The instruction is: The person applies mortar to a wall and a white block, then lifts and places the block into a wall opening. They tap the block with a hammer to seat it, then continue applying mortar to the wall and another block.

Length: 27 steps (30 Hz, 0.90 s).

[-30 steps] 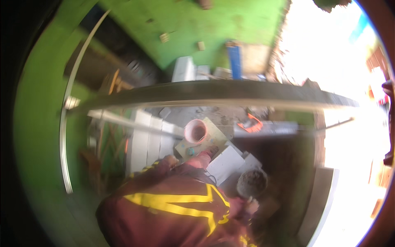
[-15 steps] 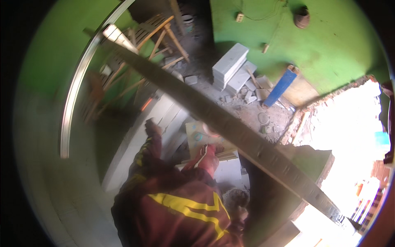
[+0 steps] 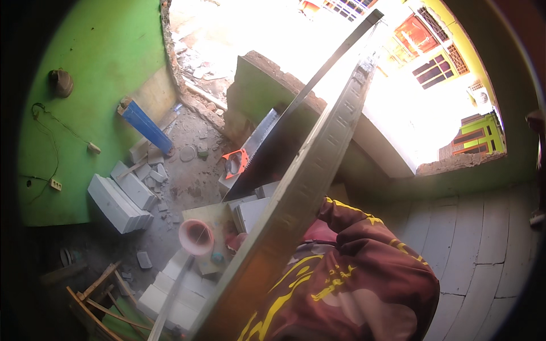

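Note:
A long grey metal bar (image 3: 307,182) with ruler marks runs from the lower left up to the top right, close under my head. My arm in a maroon sleeve with yellow print (image 3: 352,273) reaches up to the bar near its middle. The hand at its end is hidden behind the bar, so its grip does not show. My other hand is nowhere in the picture. A thinner dark strip (image 3: 318,74) lies along the bar's upper half.
Below are a pink bucket (image 3: 196,236) on a board, white building blocks (image 3: 119,202), an orange-handled hand saw (image 3: 236,162), a blue pipe (image 3: 145,128), rubble and a wooden frame (image 3: 96,295). At right is a white block wall (image 3: 478,238), and behind is a broken bright opening (image 3: 398,131) in green walls.
The view has swung round toward the bright wall opening. The bar, which lay level across the picture and then slanted down to the right, now slants up to the right.

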Available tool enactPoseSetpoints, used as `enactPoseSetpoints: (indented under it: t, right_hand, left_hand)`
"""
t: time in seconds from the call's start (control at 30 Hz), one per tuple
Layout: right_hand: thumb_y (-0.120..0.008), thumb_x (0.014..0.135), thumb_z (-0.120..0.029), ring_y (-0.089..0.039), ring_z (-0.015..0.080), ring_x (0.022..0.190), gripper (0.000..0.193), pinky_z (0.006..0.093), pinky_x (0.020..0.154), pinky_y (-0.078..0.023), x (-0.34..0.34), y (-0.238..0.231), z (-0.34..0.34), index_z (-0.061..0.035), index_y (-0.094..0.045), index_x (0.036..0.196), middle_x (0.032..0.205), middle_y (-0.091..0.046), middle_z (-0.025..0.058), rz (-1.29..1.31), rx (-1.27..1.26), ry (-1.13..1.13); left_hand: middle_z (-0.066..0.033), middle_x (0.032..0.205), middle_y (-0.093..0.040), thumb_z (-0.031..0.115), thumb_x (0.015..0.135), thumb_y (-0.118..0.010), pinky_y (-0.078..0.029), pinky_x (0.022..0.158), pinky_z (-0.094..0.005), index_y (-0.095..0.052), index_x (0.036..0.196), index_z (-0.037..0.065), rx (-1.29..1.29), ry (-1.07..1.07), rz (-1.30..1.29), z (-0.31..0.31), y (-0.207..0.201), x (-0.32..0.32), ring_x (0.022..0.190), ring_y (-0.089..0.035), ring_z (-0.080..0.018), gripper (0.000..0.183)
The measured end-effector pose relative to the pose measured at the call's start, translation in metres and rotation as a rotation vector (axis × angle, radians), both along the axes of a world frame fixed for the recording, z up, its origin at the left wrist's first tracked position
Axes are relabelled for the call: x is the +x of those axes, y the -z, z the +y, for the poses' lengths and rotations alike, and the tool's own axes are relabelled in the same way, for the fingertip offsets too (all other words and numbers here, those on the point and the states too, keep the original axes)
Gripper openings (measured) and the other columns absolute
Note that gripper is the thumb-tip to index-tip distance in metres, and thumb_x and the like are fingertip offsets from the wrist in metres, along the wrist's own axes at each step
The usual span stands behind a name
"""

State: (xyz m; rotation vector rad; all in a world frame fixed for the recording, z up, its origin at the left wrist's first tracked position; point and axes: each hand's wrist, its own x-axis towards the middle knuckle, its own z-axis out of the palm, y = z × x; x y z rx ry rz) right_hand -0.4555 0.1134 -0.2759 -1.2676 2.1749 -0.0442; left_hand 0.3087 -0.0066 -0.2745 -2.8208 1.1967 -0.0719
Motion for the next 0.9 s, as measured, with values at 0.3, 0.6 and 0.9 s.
enactPoseSetpoints:
  t: [0.3,0.6,0.9]
  right_hand:
    - [-0.067,0.080,-0.020,-0.068,0.0402,0.099,0.025,0.0459,0.089,-0.055,0.034,-0.020,0.015,-0.0040,-0.075,0.098,0.098,-0.072,0.0228,-0.092,0.137,-0.009]
    - [-0.077,0.084,-0.027,-0.068,0.0387,0.104,0.035,0.0462,0.090,-0.053,0.121,-0.016,0.011,-0.0072,-0.072,0.112,0.107,-0.072,0.0199,-0.440,0.163,0.008]
    - [-0.077,0.078,-0.030,-0.064,0.0376,0.113,0.064,0.0447,0.097,-0.050,0.163,-0.050,0.036,-0.0087,-0.058,0.136,0.122,-0.068,0.0188,-0.807,-0.067,-0.152]
  left_hand:
    - [-0.0194,0.112,-0.065,0.014,0.084,-0.069,-0.054,0.083,-0.0466,-0.059,0.120,0.004,0.117,0.128,0.003,0.059,-0.032,-0.031,0.103,-0.064,-0.0387,0.038]
    - [-0.0199,0.112,-0.064,0.014,0.086,-0.069,-0.054,0.082,-0.0468,-0.058,0.121,0.003,0.323,0.424,0.090,0.121,-0.083,-0.102,0.103,-0.064,-0.0396,0.038]
    - [-0.0238,0.107,-0.064,0.016,0.088,-0.071,-0.053,0.079,-0.0497,-0.055,0.124,-0.001,0.279,1.004,0.502,0.083,-0.118,-0.305,0.097,-0.065,-0.0426,0.043]
